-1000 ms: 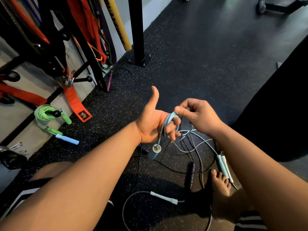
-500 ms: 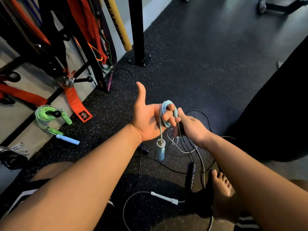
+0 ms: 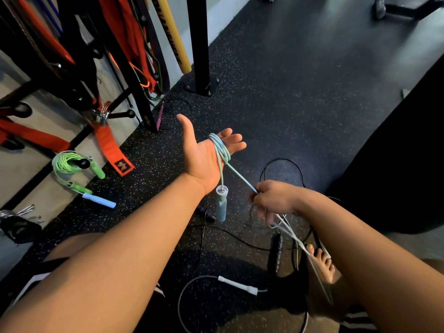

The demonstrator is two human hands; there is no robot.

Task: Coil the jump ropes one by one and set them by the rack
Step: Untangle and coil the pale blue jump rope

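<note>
Way out left of the fingers [image 3: 237,146], a green rope [image 3: 69,164] lies coiled at the foot of the rack [image 3: 134,92], with a loose blue handle [image 3: 99,200] just beside it. In the middle, the left hand [image 3: 204,159] is palm up, thumb out, fingers straight and relaxed, carrying the light blue rope [image 3: 221,150] looped several times around them. One end drops straight down past the wrist, its hanging handle [image 3: 221,203] vertical, cap up. The other strand runs taut, slanting down and right into the right hand [image 3: 274,200], whose curled fingers are pinching it. Below those fingers the strand trails toward a bare foot [image 3: 322,265]. A black rope [image 3: 281,159] sprawls beyond and beneath the right fingers, and a white handle [image 3: 237,286] lies lower down. Underneath is the floor [image 3: 300,80], dark speckled rubber in a gym room
</note>
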